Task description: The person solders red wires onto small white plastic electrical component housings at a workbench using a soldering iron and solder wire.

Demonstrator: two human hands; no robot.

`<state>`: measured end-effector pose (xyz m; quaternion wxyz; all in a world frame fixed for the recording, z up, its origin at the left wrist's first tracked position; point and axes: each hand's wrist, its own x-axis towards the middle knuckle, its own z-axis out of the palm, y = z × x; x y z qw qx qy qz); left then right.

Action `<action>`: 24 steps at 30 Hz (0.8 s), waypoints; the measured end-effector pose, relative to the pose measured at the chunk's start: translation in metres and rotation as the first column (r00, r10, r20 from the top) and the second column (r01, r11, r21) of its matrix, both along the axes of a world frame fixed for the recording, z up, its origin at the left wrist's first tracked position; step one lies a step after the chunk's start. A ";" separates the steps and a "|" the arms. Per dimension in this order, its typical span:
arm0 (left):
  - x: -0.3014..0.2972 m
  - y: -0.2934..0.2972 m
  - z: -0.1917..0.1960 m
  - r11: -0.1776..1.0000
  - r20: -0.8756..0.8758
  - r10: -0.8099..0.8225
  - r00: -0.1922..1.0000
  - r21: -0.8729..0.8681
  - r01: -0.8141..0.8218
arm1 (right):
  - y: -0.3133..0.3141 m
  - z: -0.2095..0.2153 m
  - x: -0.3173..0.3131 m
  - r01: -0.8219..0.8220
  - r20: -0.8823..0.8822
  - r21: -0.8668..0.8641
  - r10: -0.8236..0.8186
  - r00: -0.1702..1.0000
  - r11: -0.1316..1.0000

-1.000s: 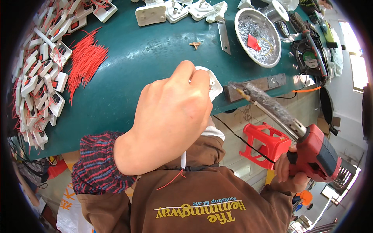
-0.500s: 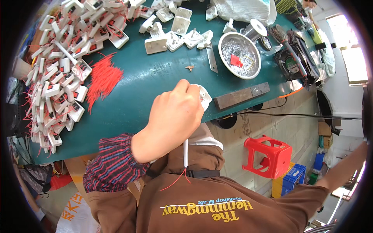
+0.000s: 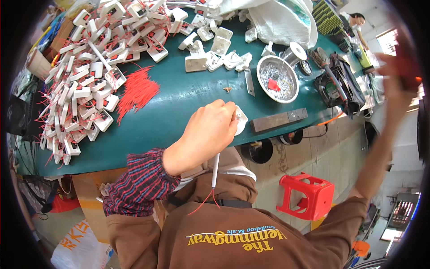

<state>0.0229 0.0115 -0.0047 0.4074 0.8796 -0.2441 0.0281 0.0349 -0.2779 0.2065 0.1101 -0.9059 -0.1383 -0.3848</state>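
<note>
My left hand (image 3: 204, 134) is closed, with its back turned up, in front of the table's near edge. It grips a white plastic housing (image 3: 241, 120) whose rounded end shows past the fingers. From below the hand hangs a white cable (image 3: 216, 170), with two thin red wires (image 3: 207, 200) at its end. My right hand (image 3: 393, 76) is raised far out to the right at the picture's rim. Its fingers are curled round a blurred dark red object (image 3: 408, 67) whose kind I cannot make out.
On the green table (image 3: 179, 98) lie a large heap of white housings (image 3: 85, 92), red wires (image 3: 138, 91) and several loose housings (image 3: 221, 46). A metal bowl (image 3: 293, 94) of clippings, a solder spool (image 3: 296, 51) and a dark bar (image 3: 275, 121) stand right. A red stool (image 3: 320, 197) is on the floor.
My right hand has come up into view at the upper right, round a dark red object. My left hand still holds the housing. The whole view has shifted slightly.
</note>
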 end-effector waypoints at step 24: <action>-0.007 0.017 0.017 0.959 -0.145 0.032 0.989 -0.276 -0.072 | 0.112 -0.145 -0.018 -0.165 -0.230 0.612 0.373 0.899 0.773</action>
